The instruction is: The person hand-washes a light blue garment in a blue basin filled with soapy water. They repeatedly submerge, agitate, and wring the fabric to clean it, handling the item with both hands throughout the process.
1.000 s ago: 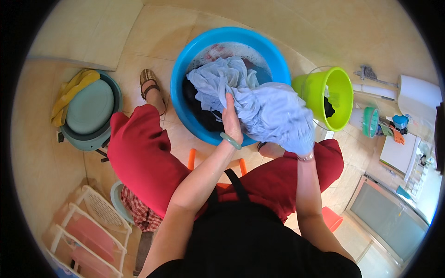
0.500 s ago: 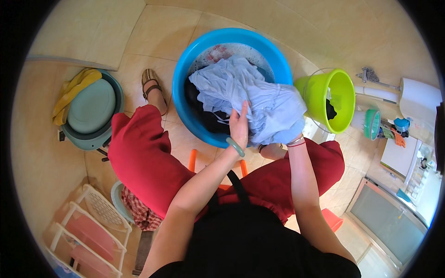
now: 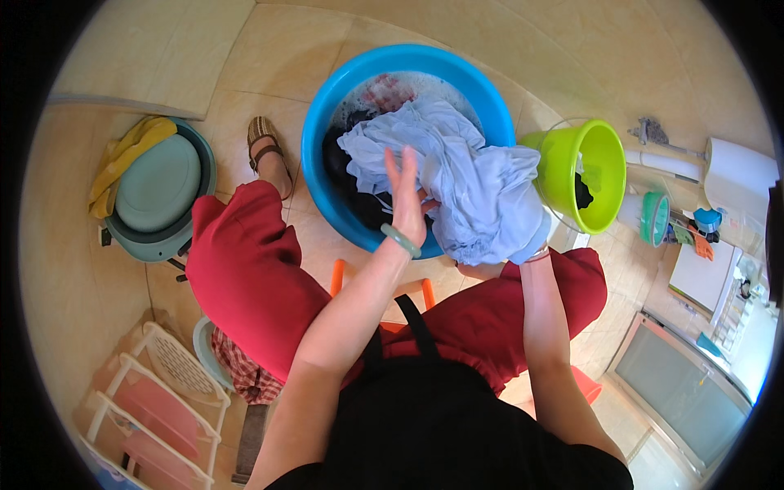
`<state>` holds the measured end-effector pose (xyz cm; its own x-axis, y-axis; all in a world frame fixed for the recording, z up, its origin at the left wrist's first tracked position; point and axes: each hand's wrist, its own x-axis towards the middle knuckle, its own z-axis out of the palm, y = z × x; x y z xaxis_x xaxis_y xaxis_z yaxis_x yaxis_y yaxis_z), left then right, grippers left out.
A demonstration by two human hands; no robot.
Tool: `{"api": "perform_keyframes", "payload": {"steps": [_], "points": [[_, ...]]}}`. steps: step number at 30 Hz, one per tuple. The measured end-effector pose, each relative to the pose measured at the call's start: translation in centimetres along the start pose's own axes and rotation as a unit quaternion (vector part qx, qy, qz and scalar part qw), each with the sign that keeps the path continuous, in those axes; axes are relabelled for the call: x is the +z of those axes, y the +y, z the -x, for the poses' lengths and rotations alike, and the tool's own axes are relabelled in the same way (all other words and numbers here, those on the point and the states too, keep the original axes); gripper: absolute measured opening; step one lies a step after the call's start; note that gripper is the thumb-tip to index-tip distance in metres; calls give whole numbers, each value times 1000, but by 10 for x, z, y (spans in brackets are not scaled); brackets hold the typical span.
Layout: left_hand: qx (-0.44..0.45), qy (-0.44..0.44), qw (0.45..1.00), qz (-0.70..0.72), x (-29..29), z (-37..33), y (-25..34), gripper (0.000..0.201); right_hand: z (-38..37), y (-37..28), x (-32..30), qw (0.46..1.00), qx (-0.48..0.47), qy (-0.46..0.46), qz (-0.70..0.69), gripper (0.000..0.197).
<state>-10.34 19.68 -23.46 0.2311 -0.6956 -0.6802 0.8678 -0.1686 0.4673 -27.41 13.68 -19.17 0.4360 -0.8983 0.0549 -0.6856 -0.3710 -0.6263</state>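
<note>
A light blue garment (image 3: 457, 175) lies bunched over a blue basin (image 3: 321, 184), hanging past its near right rim. My left hand (image 3: 408, 204) is open, fingers spread, just over the garment's near left side; whether it touches the fabric I cannot tell. At the garment's lower right end, my right hand (image 3: 535, 253) goes under the cloth; its fingers are hidden and only the wrist area shows. Inside the basin are foamy water (image 3: 433, 86), dark wet cloth (image 3: 359, 208) along the left and something reddish (image 3: 388, 91) at the back.
To the right of the basin stands a lime green bucket (image 3: 555, 175) with a dark item inside. At left, stacked grey-green basins (image 3: 159, 192) carry a yellow cloth (image 3: 131, 163). A white rack (image 3: 180, 367) is at lower left. Orange stool legs (image 3: 429, 294) show between my knees.
My left hand has come off the garment, moving slightly left with its fingers spreading. The garment's right end has sagged a little lower, covering more of my right hand.
</note>
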Motion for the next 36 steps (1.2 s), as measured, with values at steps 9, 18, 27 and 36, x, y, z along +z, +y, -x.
{"api": "perform_keyframes", "payload": {"steps": [9,18,27,36], "points": [[-13,-97,985,145,16,-33,-69,40,4,-6,58,998,-14,-60,-16,34],[-51,111,992,29,1,-34,-73,30,-10,-22,77,997,8,-25,-69,29],[-63,149,987,-21,20,-12,-68,32,-32,25,80,958,275,-63,58,41],[-69,-80,986,126,-15,-43,-63,23,29,-50,70,996,16,-41,-72,35]]}}
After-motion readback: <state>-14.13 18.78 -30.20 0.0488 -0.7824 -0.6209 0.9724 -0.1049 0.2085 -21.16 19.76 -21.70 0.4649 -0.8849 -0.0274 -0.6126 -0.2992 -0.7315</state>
